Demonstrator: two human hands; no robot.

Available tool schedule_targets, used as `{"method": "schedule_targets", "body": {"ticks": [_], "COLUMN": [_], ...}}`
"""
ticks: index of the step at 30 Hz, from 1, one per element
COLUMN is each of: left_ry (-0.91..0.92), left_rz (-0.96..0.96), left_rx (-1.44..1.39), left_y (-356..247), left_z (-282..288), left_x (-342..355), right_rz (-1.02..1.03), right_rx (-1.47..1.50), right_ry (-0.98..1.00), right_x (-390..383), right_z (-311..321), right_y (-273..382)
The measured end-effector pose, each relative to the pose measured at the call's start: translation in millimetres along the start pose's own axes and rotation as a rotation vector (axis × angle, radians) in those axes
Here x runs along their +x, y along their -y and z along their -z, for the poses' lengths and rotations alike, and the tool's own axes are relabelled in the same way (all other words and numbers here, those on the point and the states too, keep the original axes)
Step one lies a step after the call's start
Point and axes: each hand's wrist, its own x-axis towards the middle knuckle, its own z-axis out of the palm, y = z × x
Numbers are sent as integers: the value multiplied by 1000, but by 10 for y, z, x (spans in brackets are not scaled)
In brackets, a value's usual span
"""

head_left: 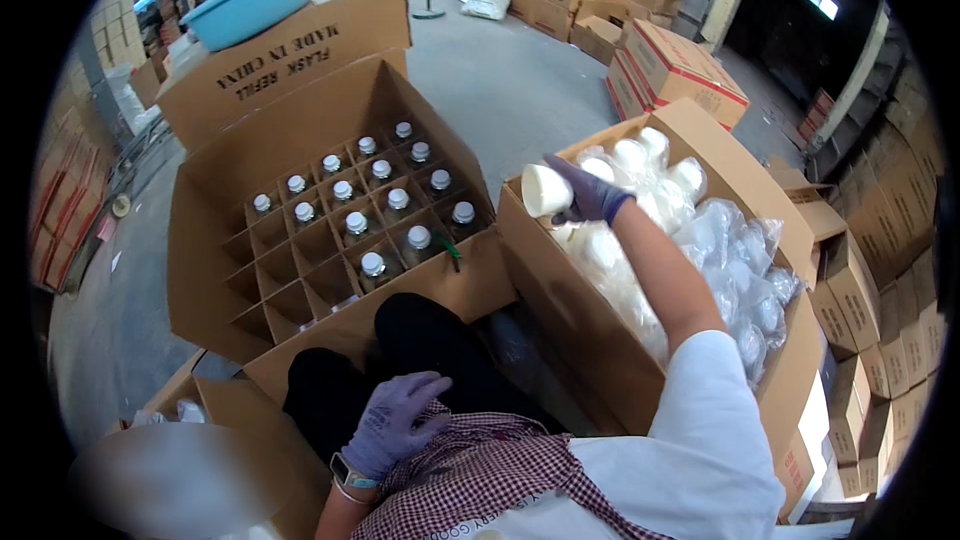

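My right hand, in a purple glove, grips a white plastic cup over the near-left part of an open carton. More white cups fill that carton, some bare, some in clear plastic wrap. My left hand, also gloved, lies against my lap by the checked apron, fingers apart and nothing in it. In front of me stands a divided carton. White-capped glass bottles stand in many of its cells; several near-left cells hold none.
A green-handled tool rests at the divided carton's near-right edge. On its raised flap sits a blue basin. Another open carton is at the lower left. Stacked boxes stand beyond, with more along the right.
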Motion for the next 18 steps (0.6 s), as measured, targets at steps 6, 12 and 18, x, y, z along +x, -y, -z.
{"method": "schedule_targets", "body": {"ticks": [6,12,18], "left_ry": [-12,-229,-545], "left_rz": [78,175,139], "left_rx": [-4,-480,-1383], "left_y": [122,370,336], "left_z": [131,205,-134], "left_x": [-281,-274,-48], "right_rz": [297,693,845], "right_rx": [201,289,-307], "right_ry": [134,182,921], "right_x": [-25,-1877,-1748], "right_z": [296,-219,-1224], "right_y": [-159,274,125]}}
